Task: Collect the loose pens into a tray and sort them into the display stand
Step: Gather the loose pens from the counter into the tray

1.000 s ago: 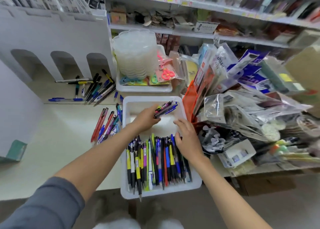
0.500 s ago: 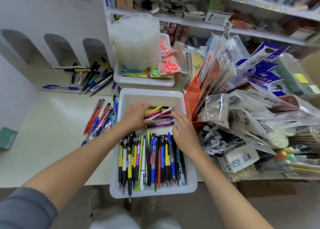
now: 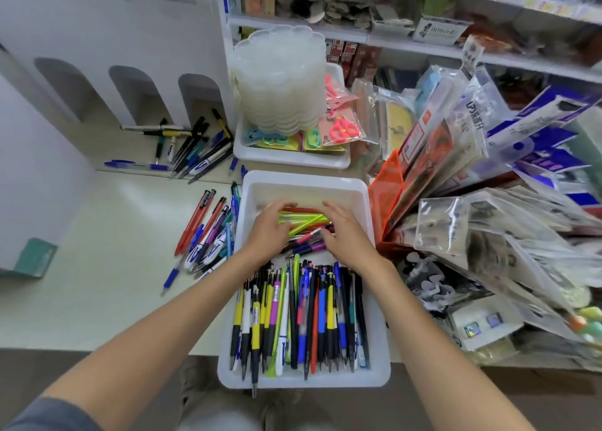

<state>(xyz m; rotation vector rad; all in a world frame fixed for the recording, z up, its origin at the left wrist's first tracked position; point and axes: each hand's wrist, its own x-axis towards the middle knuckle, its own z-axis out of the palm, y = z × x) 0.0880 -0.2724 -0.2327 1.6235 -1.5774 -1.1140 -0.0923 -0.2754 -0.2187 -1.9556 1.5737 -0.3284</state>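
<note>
A white tray (image 3: 306, 178) lies at the table's near edge. Its near half holds several pens (image 3: 299, 316) laid lengthwise side by side. Across its far half lies a small bundle of pens (image 3: 303, 220), green, pink and purple, somewhat blurred. My left hand (image 3: 268, 231) cups the bundle's left end with curled fingers. The bundle's right end sits between the fingers and thumb of my right hand (image 3: 347, 235). Loose pens (image 3: 208, 231) lie on the table left of the tray. More pens (image 3: 195, 150) sit at the foot of the white display stand (image 3: 136, 91) with arched slots.
Behind the pen tray a second white tray (image 3: 293, 161) carries a stack of clear plastic containers (image 3: 280, 78) and packaged scissors. Packaged goods (image 3: 472, 176) crowd the right side against the tray. Shelves run along the back. A teal block (image 3: 35, 258) sits far left.
My left hand brought the bundle down and laid it crosswise in the tray's far half. My right hand slid up from the lengthwise pens to the bundle's right end.
</note>
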